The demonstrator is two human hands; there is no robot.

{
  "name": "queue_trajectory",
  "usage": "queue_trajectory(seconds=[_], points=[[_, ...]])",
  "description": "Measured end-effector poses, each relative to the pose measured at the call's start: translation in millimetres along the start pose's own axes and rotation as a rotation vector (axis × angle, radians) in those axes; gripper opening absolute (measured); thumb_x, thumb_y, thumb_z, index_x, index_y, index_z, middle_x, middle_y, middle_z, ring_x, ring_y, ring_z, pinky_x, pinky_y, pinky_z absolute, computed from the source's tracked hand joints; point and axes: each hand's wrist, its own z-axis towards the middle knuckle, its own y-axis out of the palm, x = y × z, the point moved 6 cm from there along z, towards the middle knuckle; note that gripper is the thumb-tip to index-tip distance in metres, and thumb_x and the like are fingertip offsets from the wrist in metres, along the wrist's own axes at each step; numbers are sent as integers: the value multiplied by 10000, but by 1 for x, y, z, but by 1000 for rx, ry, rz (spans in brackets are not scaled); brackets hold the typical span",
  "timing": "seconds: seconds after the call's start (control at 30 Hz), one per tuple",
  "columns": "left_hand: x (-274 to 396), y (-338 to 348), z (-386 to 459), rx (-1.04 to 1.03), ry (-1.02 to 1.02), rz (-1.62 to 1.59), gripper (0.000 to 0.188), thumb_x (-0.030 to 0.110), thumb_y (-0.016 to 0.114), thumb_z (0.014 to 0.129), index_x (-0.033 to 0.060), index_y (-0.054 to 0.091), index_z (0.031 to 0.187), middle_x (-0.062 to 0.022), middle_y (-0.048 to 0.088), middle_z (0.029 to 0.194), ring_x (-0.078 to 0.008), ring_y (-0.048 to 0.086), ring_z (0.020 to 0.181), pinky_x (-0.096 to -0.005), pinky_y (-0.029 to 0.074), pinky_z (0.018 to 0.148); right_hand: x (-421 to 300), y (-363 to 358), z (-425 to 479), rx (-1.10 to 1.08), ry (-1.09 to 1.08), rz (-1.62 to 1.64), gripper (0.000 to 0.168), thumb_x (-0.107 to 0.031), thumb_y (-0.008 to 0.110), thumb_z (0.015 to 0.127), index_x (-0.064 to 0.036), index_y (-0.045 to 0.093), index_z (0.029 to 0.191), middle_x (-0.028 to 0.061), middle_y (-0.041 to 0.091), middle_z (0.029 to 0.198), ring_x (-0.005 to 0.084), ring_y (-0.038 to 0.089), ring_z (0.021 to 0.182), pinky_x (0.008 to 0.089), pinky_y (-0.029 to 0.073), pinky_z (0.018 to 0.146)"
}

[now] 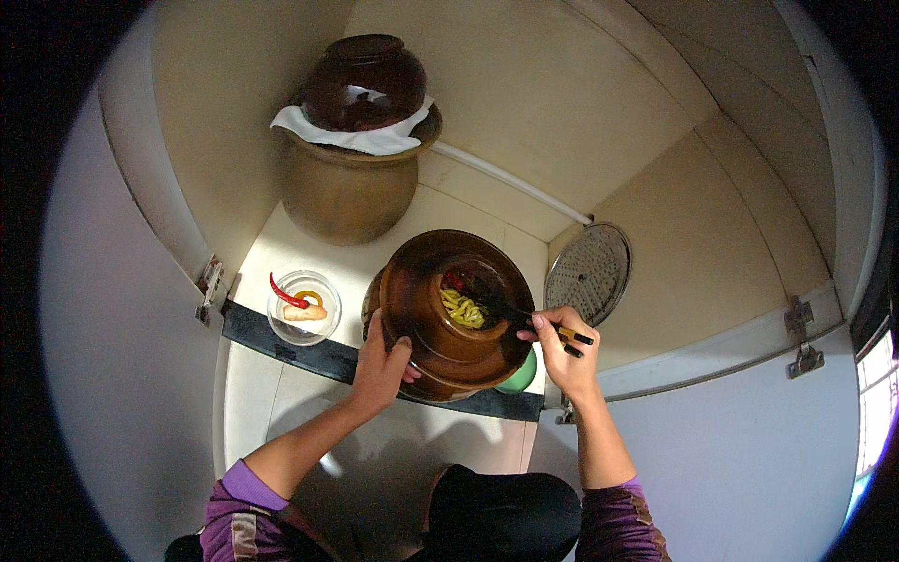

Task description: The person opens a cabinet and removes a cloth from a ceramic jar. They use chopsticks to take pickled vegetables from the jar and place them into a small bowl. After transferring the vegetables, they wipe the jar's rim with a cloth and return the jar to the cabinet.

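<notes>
A brown glazed pickle jar (421,351) with a wide water-seal rim stands tilted at the cabinet's front edge. My left hand (381,365) grips the near left side of that rim. Through the mouth I see yellow-green strips of vegetable (463,310) and something red behind them. In my right hand (566,344) is a pair of black-and-gold chopsticks (576,336), their far ends reaching over the jar's mouth. Shadow hides the tips. Left of the jar, a clear glass bowl (274,330) holds a red chili pepper (284,291), an orange-brown ring and a pale tan piece of food.
A larger brown earthen jar (344,190) stands at the back left, topped with a white cloth (379,142) and a dark lid-like pot (365,91). A perforated metal steamer plate (588,274) leans at right. Something green (518,376) sits behind my right wrist. Open cabinet doors flank me.
</notes>
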Motion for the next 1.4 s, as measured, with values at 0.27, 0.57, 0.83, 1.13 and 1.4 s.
queue_trajectory(seconds=[0.27, 0.57, 0.83, 1.13, 1.4], points=[[0, 1, 1, -10, 31, -51, 514, 133, 409, 902, 16, 173, 1343, -139, 528, 920, -135, 586, 533, -246, 524, 463, -32, 1, -9, -36, -35, -21, 131, -90, 586, 872, 32, 593, 826, 108, 628, 732, 160, 666, 649, 253, 493, 542], [-7, -5, 2, -20, -16, -43, 522, 137, 415, 901, 11, 165, 1342, -139, 532, 928, -133, 589, 542, -242, 523, 463, -34, -4, -2, 57, 98, 149, 120, -60, 543, 885, 52, 569, 851, 96, 621, 769, 170, 668, 684, 232, 495, 549], [3, 4, 1, -21, 2, -40, 492, 133, 425, 894, 0, 203, 1312, -137, 536, 887, -147, 594, 540, -251, 517, 459, 4, 8, 13, 85, 191, 230, 125, -66, 533, 897, 45, 551, 841, 88, 611, 754, 169, 656, 656, 237, 497, 541], [-4, -4, -1, -10, 0, -43, 548, 141, 438, 892, -10, 166, 1343, -169, 556, 911, -151, 604, 545, -254, 515, 460, -2, -56, -15, 332, 262, 426, 171, -133, 528, 906, 35, 511, 882, 206, 609, 774, 266, 643, 584, 340, 549, 523], [-17, -14, -14, 40, 4, -3, 640, 219, 475, 918, -52, 101, 1361, -216, 541, 1046, -172, 600, 554, -273, 521, 490, -58, -39, -6, 229, 178, 608, 206, -163, 544, 897, 40, 505, 887, 216, 604, 770, 280, 629, 550, 350, 557, 493]])
